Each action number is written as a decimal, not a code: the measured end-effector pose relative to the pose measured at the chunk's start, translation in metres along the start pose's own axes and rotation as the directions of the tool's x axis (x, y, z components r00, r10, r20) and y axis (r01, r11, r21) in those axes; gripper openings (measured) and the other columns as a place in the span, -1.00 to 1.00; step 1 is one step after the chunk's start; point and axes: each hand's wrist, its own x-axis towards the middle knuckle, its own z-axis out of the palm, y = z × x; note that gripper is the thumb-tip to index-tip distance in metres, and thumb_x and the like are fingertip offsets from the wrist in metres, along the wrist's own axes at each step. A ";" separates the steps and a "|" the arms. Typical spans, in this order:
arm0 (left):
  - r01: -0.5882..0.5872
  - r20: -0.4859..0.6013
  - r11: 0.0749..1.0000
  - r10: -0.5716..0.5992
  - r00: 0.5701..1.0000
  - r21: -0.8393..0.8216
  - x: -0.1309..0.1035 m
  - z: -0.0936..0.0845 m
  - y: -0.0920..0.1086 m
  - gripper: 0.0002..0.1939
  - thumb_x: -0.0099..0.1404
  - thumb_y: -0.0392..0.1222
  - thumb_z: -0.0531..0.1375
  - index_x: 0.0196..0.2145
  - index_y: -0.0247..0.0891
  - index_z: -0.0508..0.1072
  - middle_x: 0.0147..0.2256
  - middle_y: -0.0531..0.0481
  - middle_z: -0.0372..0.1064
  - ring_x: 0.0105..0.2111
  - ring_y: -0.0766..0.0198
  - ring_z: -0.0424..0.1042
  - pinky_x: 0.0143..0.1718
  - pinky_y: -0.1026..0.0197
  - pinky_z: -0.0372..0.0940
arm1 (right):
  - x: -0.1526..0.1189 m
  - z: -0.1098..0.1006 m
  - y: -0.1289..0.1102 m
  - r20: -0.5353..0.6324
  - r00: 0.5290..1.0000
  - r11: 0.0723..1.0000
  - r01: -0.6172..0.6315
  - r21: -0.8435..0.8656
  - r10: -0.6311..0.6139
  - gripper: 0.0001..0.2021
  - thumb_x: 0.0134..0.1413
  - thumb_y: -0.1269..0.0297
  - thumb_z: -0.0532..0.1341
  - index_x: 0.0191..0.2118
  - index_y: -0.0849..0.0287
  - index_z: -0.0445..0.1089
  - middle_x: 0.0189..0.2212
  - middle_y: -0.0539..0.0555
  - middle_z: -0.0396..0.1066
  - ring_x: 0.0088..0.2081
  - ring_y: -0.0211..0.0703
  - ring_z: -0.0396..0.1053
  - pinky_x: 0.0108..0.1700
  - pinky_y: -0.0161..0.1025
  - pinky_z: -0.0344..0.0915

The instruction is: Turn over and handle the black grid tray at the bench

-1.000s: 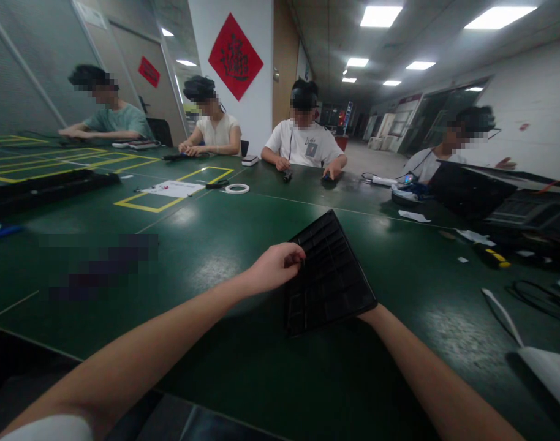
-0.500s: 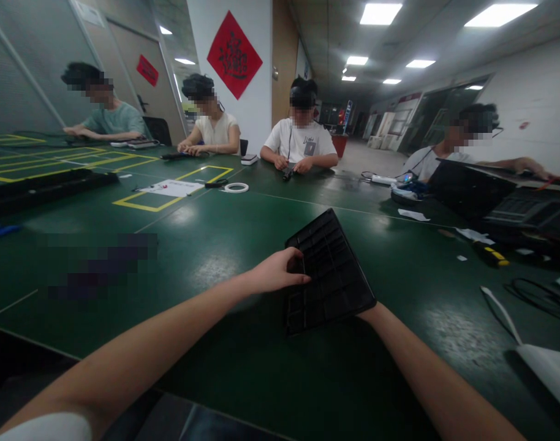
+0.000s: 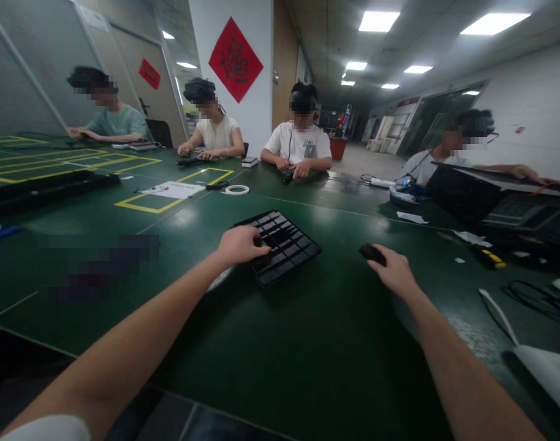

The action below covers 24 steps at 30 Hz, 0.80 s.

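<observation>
A black tray [image 3: 291, 250] divided into small compartments lies low over the green table [image 3: 280, 343], in the middle of the view. My left hand [image 3: 240, 245] is at its left side, thumb over the inside and fingers closed on something dark there; whether that is only the tray's edge I cannot tell. To the right of the tray, apart from it, my right hand [image 3: 394, 268] grips a small dark object [image 3: 372, 253] between thumb and fingers, just above the table.
A roll of white tape [image 3: 236, 190] and a white sheet [image 3: 172, 189] lie beyond the tray. At the right are a yellow-black tool [image 3: 491, 257], cables [image 3: 535, 297] and a laptop [image 3: 466, 190]. Several people sit around the table.
The tray has gone from steeply tilted to nearly flat and shifted left with my left hand. My right hand has come out from behind it, moving right, with the small dark object now showing.
</observation>
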 end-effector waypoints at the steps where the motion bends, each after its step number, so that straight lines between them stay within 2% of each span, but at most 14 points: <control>1: 0.066 0.015 0.997 -0.067 0.998 0.043 0.003 -0.001 -0.012 -0.50 0.02 0.23 0.05 -0.35 -0.27 0.45 -0.30 -0.14 0.43 -0.28 0.08 0.39 -0.39 0.23 0.19 | 0.002 -0.004 0.009 0.019 0.995 0.993 -0.097 -0.071 0.099 -0.52 -0.02 0.22 0.05 0.06 0.29 0.18 -0.06 0.26 0.29 -0.01 0.11 0.22 0.07 0.02 0.13; 3: 0.180 0.052 0.979 -0.185 0.981 0.098 0.008 -0.002 -0.033 -0.49 0.02 0.24 0.05 -0.39 -0.27 0.45 -0.30 -0.17 0.43 -0.28 0.05 0.40 -0.41 0.23 0.19 | 0.003 -0.010 0.022 0.045 0.950 0.938 -0.296 -0.180 0.309 -0.51 0.00 0.14 0.01 0.07 0.20 0.15 0.01 0.27 0.20 0.05 0.25 0.11 0.05 0.20 0.08; 5: 0.260 0.099 0.960 -0.271 0.958 0.107 0.011 -0.001 -0.046 -0.49 0.02 0.25 0.03 -0.42 -0.28 0.45 -0.30 -0.18 0.44 -0.29 0.03 0.40 -0.42 0.22 0.20 | 0.001 -0.013 0.026 0.043 0.895 0.872 -0.420 -0.250 0.443 -0.48 -0.01 0.03 -0.02 0.07 0.14 0.13 0.12 0.24 0.06 0.15 0.35 -0.10 0.04 0.37 -0.05; 7: 0.299 0.123 0.949 -0.310 0.943 0.098 0.012 0.001 -0.051 -0.48 0.04 0.25 0.02 -0.42 -0.29 0.45 -0.28 -0.19 0.44 -0.29 0.03 0.41 -0.42 0.22 0.21 | -0.001 -0.012 0.022 0.041 0.871 0.840 -0.460 -0.287 0.490 -0.46 -0.02 -0.02 -0.04 0.06 0.16 0.12 0.16 0.24 -0.03 0.19 0.36 -0.23 0.05 0.44 -0.17; 9: 0.289 0.093 0.953 -0.298 0.950 0.095 0.012 0.006 -0.047 -0.48 0.05 0.23 0.02 -0.41 -0.31 0.45 -0.27 -0.22 0.43 -0.27 0.02 0.40 -0.38 0.21 0.22 | -0.002 -0.010 0.016 0.062 0.876 0.843 -0.439 -0.310 0.479 -0.48 0.02 0.04 -0.06 0.07 0.21 0.11 0.13 0.28 0.00 0.16 0.35 -0.14 0.05 0.45 -0.18; 11: 0.227 0.042 0.971 -0.231 0.972 0.081 0.011 0.012 -0.035 -0.50 0.07 0.21 0.03 -0.38 -0.33 0.44 -0.26 -0.24 0.41 -0.25 0.02 0.39 -0.33 0.19 0.22 | -0.003 -0.006 0.008 0.071 0.916 0.883 -0.356 -0.306 0.394 -0.53 0.05 0.15 -0.06 0.08 0.23 0.10 0.10 0.28 0.07 0.10 0.31 0.02 0.04 0.39 -0.07; 13: 0.124 0.005 0.992 -0.125 0.992 0.028 0.008 0.019 -0.018 -0.52 0.11 0.17 0.04 -0.35 -0.34 0.42 -0.27 -0.23 0.40 -0.24 0.03 0.38 -0.30 0.17 0.21 | -0.004 0.000 -0.004 0.070 0.969 0.943 -0.212 -0.255 0.237 -0.53 0.05 0.24 -0.02 0.10 0.24 0.08 0.05 0.25 0.15 0.06 0.22 0.11 0.05 0.25 0.05; 15: -0.004 -0.025 0.999 0.003 1.000 -0.051 0.003 0.025 0.004 -0.56 0.13 0.13 0.05 -0.31 -0.34 0.39 -0.27 -0.20 0.39 -0.24 0.05 0.37 -0.27 0.16 0.21 | -0.009 0.008 -0.020 0.072 0.995 0.990 -0.059 -0.126 0.069 -0.49 0.01 0.29 0.05 0.13 0.21 0.05 0.02 0.20 0.22 0.05 0.14 0.13 0.06 0.17 0.08; 17: -0.128 -0.052 0.983 0.122 0.991 -0.128 -0.004 0.030 0.027 -0.58 0.15 0.11 0.07 -0.26 -0.34 0.36 -0.26 -0.19 0.37 -0.23 0.07 0.35 -0.24 0.14 0.21 | -0.018 0.017 -0.039 0.084 0.994 0.993 0.057 0.105 -0.066 -0.47 -0.04 0.34 0.10 0.12 0.12 0.07 0.01 0.13 0.24 0.06 0.10 0.12 0.08 0.19 0.03; 19: -0.224 -0.065 0.953 0.215 0.974 -0.204 -0.012 0.032 0.047 -0.59 0.16 0.08 0.08 -0.22 -0.33 0.33 -0.25 -0.18 0.36 -0.22 0.08 0.34 -0.21 0.13 0.21 | -0.027 0.026 -0.058 0.130 0.978 0.900 0.094 0.425 -0.163 -0.54 -0.04 0.36 0.07 0.06 0.07 0.17 -0.04 0.10 0.29 0.03 0.02 0.17 0.07 0.13 0.08; 22: -0.303 -0.072 0.901 0.295 0.953 -0.310 -0.024 0.032 0.064 -0.60 0.19 0.05 0.07 -0.18 -0.34 0.29 -0.23 -0.18 0.35 -0.20 0.09 0.34 -0.20 0.11 0.23 | -0.038 0.034 -0.081 0.195 0.961 0.720 0.004 0.694 -0.193 -0.69 0.02 0.30 -0.03 -0.11 0.10 0.30 -0.14 0.07 0.37 -0.03 -0.12 0.26 0.09 -0.02 0.14; 24: -0.308 -0.093 0.876 0.295 0.951 -0.372 -0.030 0.031 0.067 -0.61 0.21 0.04 0.05 -0.15 -0.35 0.27 -0.21 -0.20 0.34 -0.20 0.09 0.34 -0.21 0.10 0.24 | -0.040 0.036 -0.090 0.215 0.955 0.567 -0.063 0.821 -0.205 -0.73 0.00 0.21 -0.01 -0.22 0.08 0.34 -0.22 0.05 0.41 -0.10 -0.13 0.31 0.07 -0.04 0.19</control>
